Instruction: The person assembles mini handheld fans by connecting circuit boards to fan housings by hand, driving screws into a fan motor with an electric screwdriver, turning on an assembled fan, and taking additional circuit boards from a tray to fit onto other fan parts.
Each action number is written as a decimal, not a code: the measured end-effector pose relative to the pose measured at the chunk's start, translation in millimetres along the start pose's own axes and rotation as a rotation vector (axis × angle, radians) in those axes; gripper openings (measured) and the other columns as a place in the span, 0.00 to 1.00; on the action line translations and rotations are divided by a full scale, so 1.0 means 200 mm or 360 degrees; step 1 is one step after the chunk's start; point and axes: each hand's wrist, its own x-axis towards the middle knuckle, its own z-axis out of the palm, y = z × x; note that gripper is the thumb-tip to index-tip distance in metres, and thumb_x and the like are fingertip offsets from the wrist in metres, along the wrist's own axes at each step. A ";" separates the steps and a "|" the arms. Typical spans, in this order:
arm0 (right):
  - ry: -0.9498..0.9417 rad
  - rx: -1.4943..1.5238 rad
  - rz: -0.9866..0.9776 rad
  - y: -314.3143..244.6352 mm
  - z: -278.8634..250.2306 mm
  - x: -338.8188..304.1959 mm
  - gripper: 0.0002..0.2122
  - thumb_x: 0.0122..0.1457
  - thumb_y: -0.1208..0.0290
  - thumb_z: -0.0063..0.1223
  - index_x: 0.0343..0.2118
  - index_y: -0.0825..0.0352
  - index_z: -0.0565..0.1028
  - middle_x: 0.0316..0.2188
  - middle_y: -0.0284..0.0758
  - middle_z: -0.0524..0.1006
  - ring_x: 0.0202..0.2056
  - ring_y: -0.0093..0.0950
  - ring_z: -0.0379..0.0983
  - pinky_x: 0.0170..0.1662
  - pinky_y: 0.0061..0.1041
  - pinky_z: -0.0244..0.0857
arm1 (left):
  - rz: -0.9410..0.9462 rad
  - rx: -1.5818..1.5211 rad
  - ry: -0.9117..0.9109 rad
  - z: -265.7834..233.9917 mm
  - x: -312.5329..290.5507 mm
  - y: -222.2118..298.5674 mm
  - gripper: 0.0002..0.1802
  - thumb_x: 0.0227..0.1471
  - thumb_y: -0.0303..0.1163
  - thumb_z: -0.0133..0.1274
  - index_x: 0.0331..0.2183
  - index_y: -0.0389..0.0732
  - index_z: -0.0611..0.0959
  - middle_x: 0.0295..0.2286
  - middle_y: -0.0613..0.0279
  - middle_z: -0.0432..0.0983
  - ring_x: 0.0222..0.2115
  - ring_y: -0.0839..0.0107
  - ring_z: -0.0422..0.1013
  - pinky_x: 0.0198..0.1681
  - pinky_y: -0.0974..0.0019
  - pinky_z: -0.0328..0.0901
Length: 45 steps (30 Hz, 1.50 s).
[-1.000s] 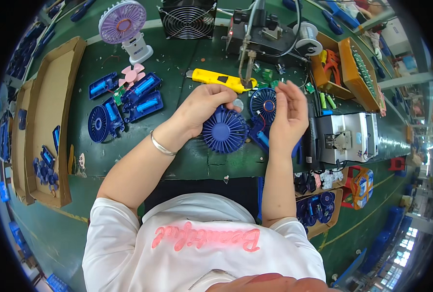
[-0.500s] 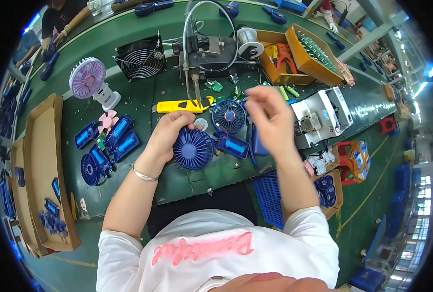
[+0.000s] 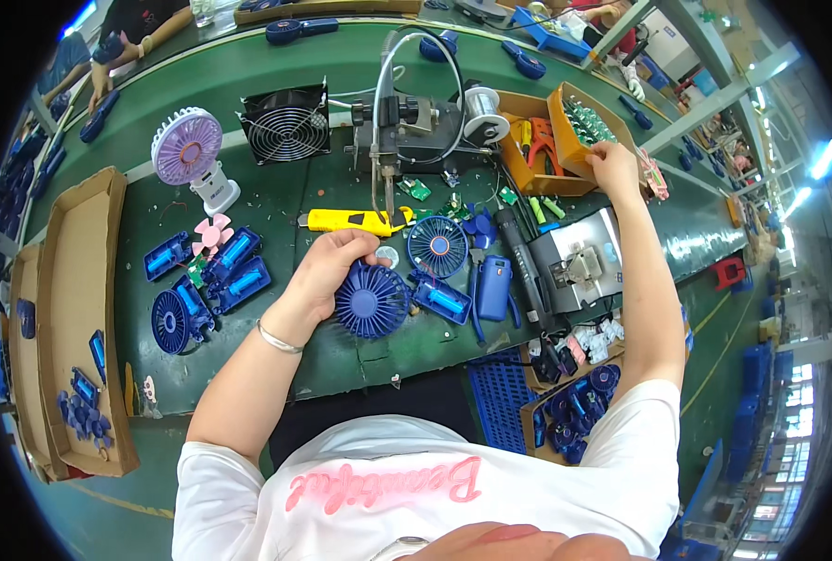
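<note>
My left hand (image 3: 333, 264) is closed on the rim of a round dark-blue fan grille (image 3: 374, 301), held over the near part of the bench. Just right of it lie an opened fan head (image 3: 437, 247) and its handle shell with a blue battery (image 3: 444, 299). Farther right is a blue handle cover (image 3: 494, 288). My right hand (image 3: 614, 168) is stretched out to the far right, its fingers bent at the near corner of an orange-brown box of green circuit boards (image 3: 584, 122). Whatever lies between those fingertips is hidden.
A soldering stand (image 3: 388, 140) with a solder spool (image 3: 483, 117) rises at the back. A yellow tool (image 3: 350, 221), black square fan (image 3: 288, 124) and purple fan (image 3: 188, 148) stand around the bench. Cardboard trays (image 3: 84, 243) lie left; a white metal fixture (image 3: 575, 257) sits right.
My right hand has moved right and away, from above the opened fan to the circuit-board box. My left hand still holds the grille in nearly the same place.
</note>
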 end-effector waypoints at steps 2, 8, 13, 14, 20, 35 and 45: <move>0.0128 0.0169 0.0017 -0.02 -0.02 0.02 0.10 0.48 0.66 0.60 0.33 0.62 0.82 0.29 0.44 0.80 0.34 0.43 0.77 0.42 0.36 0.70 | 0.0005 -0.0033 -0.0019 0.01 -0.01 0.01 0.05 0.52 0.28 0.52 0.28 0.36 0.77 0.23 0.65 0.72 0.32 0.71 0.74 0.38 0.70 0.68; 0.0435 0.0224 -0.0112 -0.14 -0.02 0.02 0.10 0.49 0.65 0.59 0.33 0.62 0.83 0.29 0.44 0.79 0.33 0.42 0.77 0.41 0.36 0.70 | -0.0006 -0.0027 -0.0005 0.01 -0.01 0.00 0.05 0.52 0.28 0.52 0.28 0.36 0.77 0.23 0.65 0.72 0.32 0.71 0.74 0.38 0.70 0.68; 0.0321 0.0250 -0.0328 -0.27 0.01 -0.04 0.09 0.49 0.65 0.59 0.31 0.61 0.83 0.28 0.43 0.79 0.32 0.42 0.77 0.39 0.36 0.70 | -0.0003 -0.0031 -0.0018 0.01 0.00 0.00 0.05 0.52 0.28 0.52 0.28 0.36 0.77 0.23 0.65 0.72 0.32 0.71 0.74 0.38 0.70 0.68; 0.0315 0.0271 -0.0412 -0.31 0.00 -0.06 0.08 0.49 0.66 0.59 0.31 0.61 0.83 0.27 0.43 0.79 0.31 0.42 0.77 0.39 0.37 0.70 | -0.0002 -0.0026 -0.0019 0.01 -0.01 0.00 0.05 0.52 0.28 0.52 0.27 0.36 0.77 0.23 0.65 0.73 0.32 0.71 0.74 0.38 0.70 0.68; 0.0200 0.0343 -0.0495 -0.47 0.00 -0.07 0.08 0.49 0.69 0.57 0.31 0.64 0.82 0.28 0.44 0.79 0.32 0.43 0.76 0.40 0.37 0.69 | -0.0024 -0.0047 -0.0005 0.02 -0.01 0.01 0.05 0.52 0.28 0.52 0.27 0.37 0.77 0.23 0.65 0.73 0.31 0.71 0.74 0.38 0.70 0.68; -0.0395 -0.0136 -0.0121 -0.29 -0.09 0.17 0.10 0.42 0.66 0.66 0.25 0.65 0.80 0.30 0.43 0.80 0.36 0.38 0.78 0.42 0.33 0.70 | -0.0021 -0.0028 -0.0021 -0.01 0.01 0.00 0.05 0.52 0.27 0.52 0.28 0.36 0.77 0.24 0.64 0.73 0.31 0.72 0.73 0.38 0.71 0.68; -0.0439 -0.0064 -0.0308 -0.24 -0.15 0.12 0.06 0.45 0.71 0.63 0.28 0.63 0.80 0.32 0.41 0.80 0.39 0.41 0.76 0.43 0.36 0.70 | -0.0030 -0.0005 -0.0010 -0.01 0.00 0.00 0.05 0.52 0.28 0.52 0.30 0.36 0.78 0.24 0.64 0.73 0.33 0.70 0.75 0.38 0.68 0.70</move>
